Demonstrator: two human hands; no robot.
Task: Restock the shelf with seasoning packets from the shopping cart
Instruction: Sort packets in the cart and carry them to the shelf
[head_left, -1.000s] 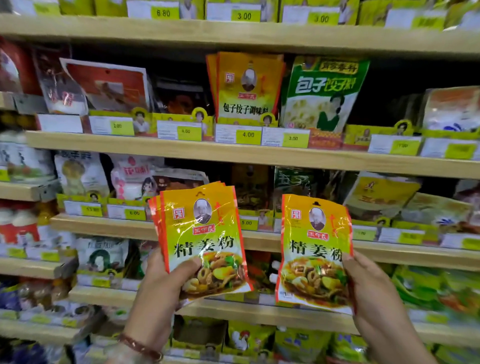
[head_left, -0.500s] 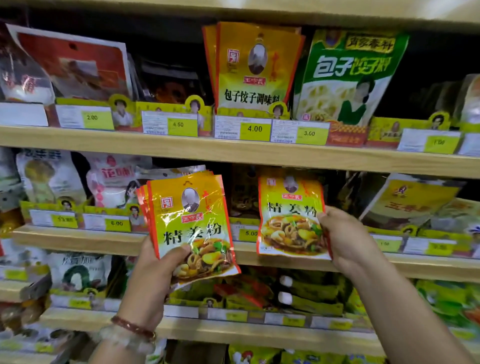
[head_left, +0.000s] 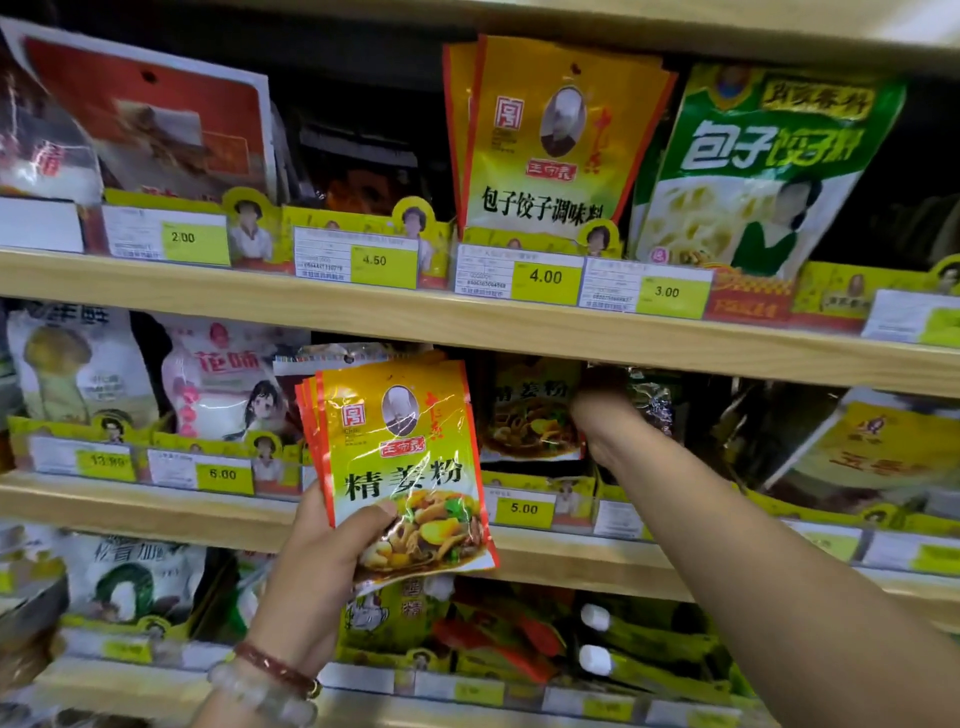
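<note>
The left hand (head_left: 317, 566) holds a small stack of yellow seasoning packets (head_left: 402, 467). The thumb presses on the front, low down, and the fingers curl round the back. The packets stand up tall from this grip, with their long side going up and down and their tops tipped a little to the left. The front picture faces the person.

The right hand (head_left: 605, 421) reaches deep into the middle shelf (head_left: 519, 556). It is at the right edge of one packet on the shelf (head_left: 530, 415), the same kind as the ones in the stack. That packet stands upright just left of this hand, face out, behind the 5.00 price tag (head_left: 522, 508). The spot is dark and the fingers are hidden, so it cannot be told if this hand is pinching the packet or only pushing it back.

The slot lies up and to the right of the left hand's grip, and close to it. The right hand is the nearer one to the slot. I think the next packet will need to go in the same way: standing tall, face out, in front of the one already there.
</note>
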